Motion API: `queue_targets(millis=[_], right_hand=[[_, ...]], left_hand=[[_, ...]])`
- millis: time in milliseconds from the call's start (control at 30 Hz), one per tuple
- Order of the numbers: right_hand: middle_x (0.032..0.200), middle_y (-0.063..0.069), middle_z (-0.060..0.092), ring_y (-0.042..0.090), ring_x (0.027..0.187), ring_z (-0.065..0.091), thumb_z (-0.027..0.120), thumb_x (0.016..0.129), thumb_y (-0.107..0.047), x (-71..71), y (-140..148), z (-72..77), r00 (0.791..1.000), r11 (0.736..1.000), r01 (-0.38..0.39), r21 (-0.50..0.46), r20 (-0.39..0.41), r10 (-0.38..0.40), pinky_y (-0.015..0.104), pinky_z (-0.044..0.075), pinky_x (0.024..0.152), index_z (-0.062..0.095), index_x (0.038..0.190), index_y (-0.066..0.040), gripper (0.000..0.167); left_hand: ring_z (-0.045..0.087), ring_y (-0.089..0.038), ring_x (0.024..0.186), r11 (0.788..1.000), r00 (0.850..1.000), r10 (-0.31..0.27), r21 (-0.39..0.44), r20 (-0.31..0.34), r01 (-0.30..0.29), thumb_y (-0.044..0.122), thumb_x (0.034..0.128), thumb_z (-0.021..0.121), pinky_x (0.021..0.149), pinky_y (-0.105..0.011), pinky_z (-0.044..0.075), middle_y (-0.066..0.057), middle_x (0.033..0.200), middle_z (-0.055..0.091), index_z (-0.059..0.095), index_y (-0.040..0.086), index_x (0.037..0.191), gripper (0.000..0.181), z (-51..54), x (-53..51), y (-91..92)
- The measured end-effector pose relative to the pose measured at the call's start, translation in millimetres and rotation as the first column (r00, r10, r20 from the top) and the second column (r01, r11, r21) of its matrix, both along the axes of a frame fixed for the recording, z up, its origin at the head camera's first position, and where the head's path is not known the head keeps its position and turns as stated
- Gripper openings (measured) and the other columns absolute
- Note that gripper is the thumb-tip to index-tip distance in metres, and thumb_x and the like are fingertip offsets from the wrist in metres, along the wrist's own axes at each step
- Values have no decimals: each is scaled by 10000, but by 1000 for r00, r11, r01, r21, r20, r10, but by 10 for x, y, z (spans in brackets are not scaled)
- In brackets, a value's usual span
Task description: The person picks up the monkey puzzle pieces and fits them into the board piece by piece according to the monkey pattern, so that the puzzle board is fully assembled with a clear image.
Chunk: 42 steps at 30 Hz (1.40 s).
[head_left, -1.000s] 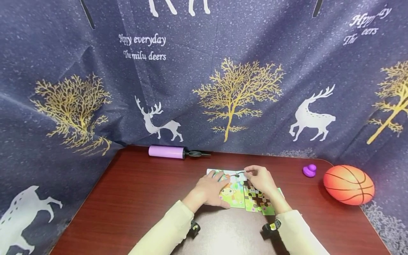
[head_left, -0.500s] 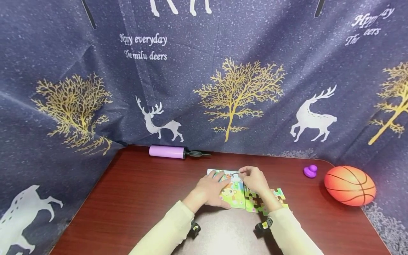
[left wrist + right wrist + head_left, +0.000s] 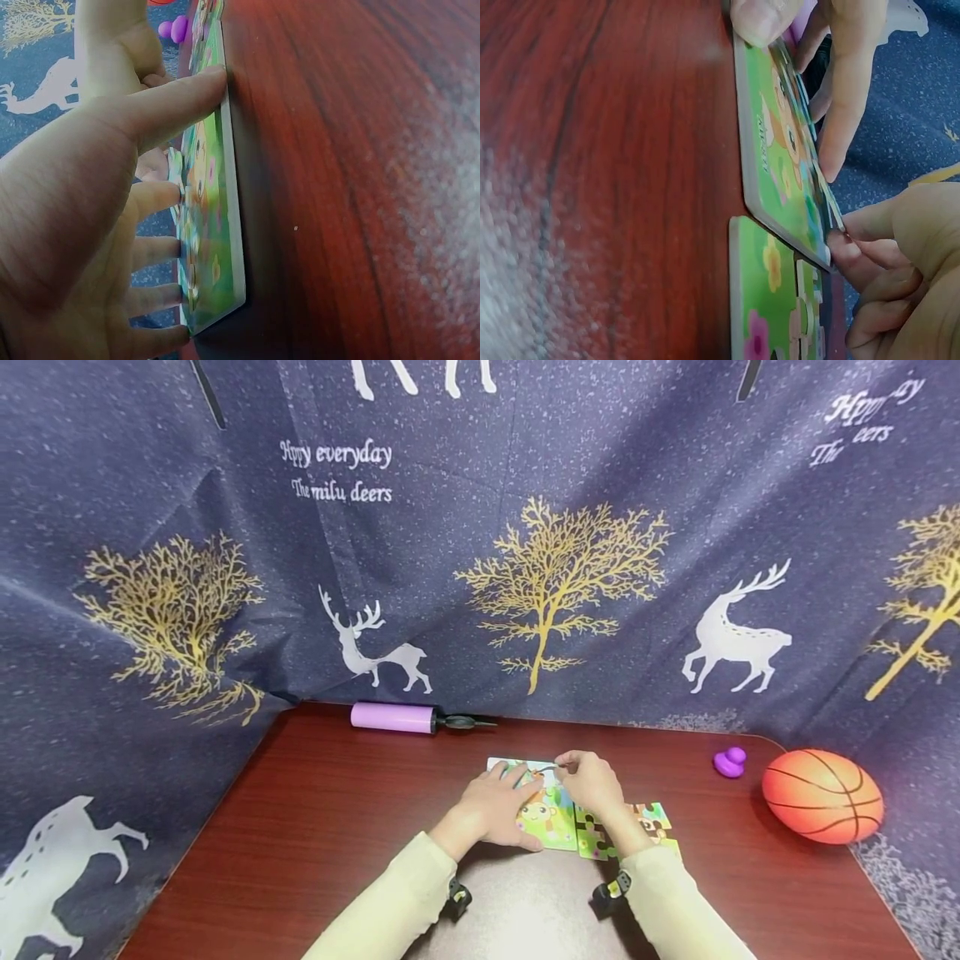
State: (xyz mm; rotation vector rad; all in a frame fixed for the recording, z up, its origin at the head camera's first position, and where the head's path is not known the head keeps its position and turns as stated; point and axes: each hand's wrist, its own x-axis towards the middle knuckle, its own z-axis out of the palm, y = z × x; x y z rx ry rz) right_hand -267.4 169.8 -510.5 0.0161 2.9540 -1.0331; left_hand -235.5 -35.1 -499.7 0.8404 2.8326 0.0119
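Note:
A puzzle board with a cartoon monkey on it lies on the table. My left hand rests on its left side with spread, nearly straight fingers, hiding part of the picture. In the left wrist view the thumb presses on the near edge. My right hand is at the board's far right corner. Between thumb and forefinger it pinches the edge of a thin puzzle piece, which stands tilted up off the board. Right of the board, partly under the right forearm, lies a second jigsaw of interlocked pieces.
A purple hand pump lies at the table's back left. To the right are a purple rubber duck and an orange basketball. A dark blue printed cloth hangs behind the table.
My right hand has moved left along the board's far edge, still pinching the piece, and more of the second jigsaw's right side shows. The left hand has stayed in place.

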Motion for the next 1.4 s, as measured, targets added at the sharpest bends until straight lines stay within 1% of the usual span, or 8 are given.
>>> queue_targets(millis=[167,267,433,567,833,1067,1233,1400], right_hand=[[969,57,753,202,732,636,705,955,-188,14,19,17,1000,1000,-3,11,-12,4,387,485,594,781,1055,-143,133],[934,42,738,191,728,625,720,947,-205,8,39,1,999,999,-47,14,-17,47,387,489,612,778,1076,-136,157],[887,11,677,178,723,589,808,892,-285,-12,64,-27,988,987,-154,34,-5,155,373,482,631,751,1191,-120,346],[852,-7,642,171,703,559,858,845,-337,-27,64,-26,982,980,-188,63,-1,188,360,460,609,735,1231,-124,458],[875,-12,651,166,727,574,842,833,-345,-3,77,-28,989,982,-146,118,-20,150,380,472,616,740,1232,-140,460],[888,-3,655,179,731,572,842,838,-361,23,64,-19,991,983,-129,131,-21,133,390,472,617,749,1246,-146,470],[962,26,711,196,789,632,845,835,-382,47,39,-10,994,982,-102,161,-22,106,439,523,639,761,1261,-161,487],[964,33,713,203,781,640,842,842,-388,53,36,-7,994,979,-98,179,-18,103,434,520,610,756,1283,-165,501]], left_hand=[[285,-317,1528,1000,1000,-3,-8,-6,3,854,775,633,1151,-493,381,-8,1692,281,332,370,1636,1033,2,6,9],[281,-317,1529,1000,1000,2,-8,-1,-2,853,773,637,1148,-500,382,-5,1694,276,333,369,1636,1035,5,9,10],[276,-312,1531,1000,1000,0,-10,-1,0,857,777,629,1140,-507,389,1,1697,268,320,378,1639,1033,17,7,6],[277,-311,1530,1000,1000,0,-10,-3,0,857,778,627,1133,-509,397,3,1696,270,314,380,1640,1034,30,5,3],[282,-305,1528,1000,1000,5,3,-4,-5,848,770,642,1137,-497,393,8,1693,280,337,313,1642,1068,41,17,1],[282,-304,1528,1000,1000,5,1,0,-5,848,771,641,1138,-498,392,5,1694,278,330,335,1642,1057,41,12,-1],[293,-311,1521,1000,1000,-1,-27,-16,1,860,758,641,1123,-491,409,6,1687,292,334,349,1639,1063,24,-15,20],[328,-309,1497,997,999,-11,-73,-45,8,891,736,624,1056,-491,469,0,1671,326,327,355,1640,1092,12,-45,58]])
